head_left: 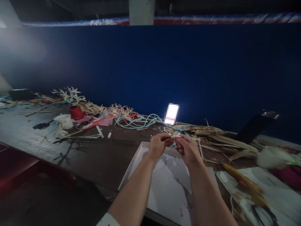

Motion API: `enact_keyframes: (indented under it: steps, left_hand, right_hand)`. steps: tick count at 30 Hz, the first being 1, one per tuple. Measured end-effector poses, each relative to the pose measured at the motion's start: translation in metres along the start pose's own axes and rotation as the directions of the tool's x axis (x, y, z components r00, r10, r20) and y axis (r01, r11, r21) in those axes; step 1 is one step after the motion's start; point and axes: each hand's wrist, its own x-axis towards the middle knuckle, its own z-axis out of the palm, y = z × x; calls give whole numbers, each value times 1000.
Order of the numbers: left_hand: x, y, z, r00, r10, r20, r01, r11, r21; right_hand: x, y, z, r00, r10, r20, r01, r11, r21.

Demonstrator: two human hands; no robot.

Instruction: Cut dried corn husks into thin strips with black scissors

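My left hand (pixel 160 143) and my right hand (pixel 187 148) meet above the far edge of a shallow white box (pixel 131 169). Between their pinched fingertips is a small pale husk piece (pixel 175 135), mostly covered by the fingers; its exact shape is hard to make out. Light blue strips (pixel 183 130) and pale scraps lie just behind the fingers. Dried husks (pixel 211 131) are heaped to the right of my right hand. Beyond the hands stands a lit phone screen (pixel 172 113), its picture blurred out.
Left on the table are pale husk flowers (pixel 121 110), light blue stems (pixel 131 125), a red thread spool (pixel 76 112), a white cup (pixel 64 121) and black scissors (pixel 43 125). At right lie a yellow glue gun (pixel 244 182) and a whitish bowl (pixel 272 157). A dark blue partition (pixel 145 69) rises behind.
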Motion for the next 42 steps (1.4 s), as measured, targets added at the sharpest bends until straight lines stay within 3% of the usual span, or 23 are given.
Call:
enact_keyframes:
  steps: [7,14,29,37,42]
  left_hand:
    - [0,-1,2,998,-57,13,58,992,-114]
    - [-4,8,1,997,19,68,-20,1000,9]
    - [2,-3,2,999,-31,-17,29,996,-84]
    - [-3,8,1,1000,5,11,-6,996,91]
    - [-4,7,1,998,31,55,-37,993,109]
  right_hand:
    - [0,-1,0,1000,4,-12,-4,1000,26]
    - [0,-2,-1,1000,0,-18,0,1000,6]
    - [0,-1,-2,1000,9,-10,-8,999,51]
    - [1,-3,1,997,12,-70,-10,999,30]
    - [2,-2,-2,999,20,-48,-18,999,42]
